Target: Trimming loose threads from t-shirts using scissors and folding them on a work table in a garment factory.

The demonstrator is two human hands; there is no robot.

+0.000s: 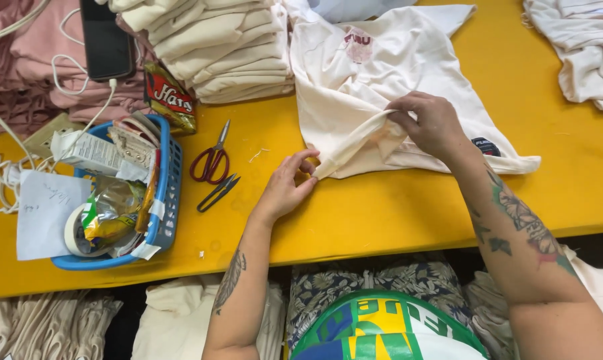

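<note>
Pinching a stretched fold of the cream T-shirt [381, 80] at centre frame: left hand [285, 187] clamping thumb and forefinger on the fold's lower tip, right hand [431, 123] gripping its upper end. Best done keeping the fold taut between both pinches and flat against the yellow table [355, 213]. Shirt spread across the upper middle, soft and wrinkled, pinkish print near the collar, small dark label at the hem. Red-handled scissors [209, 162] and thread snips [217, 192] left of centre.
</note>
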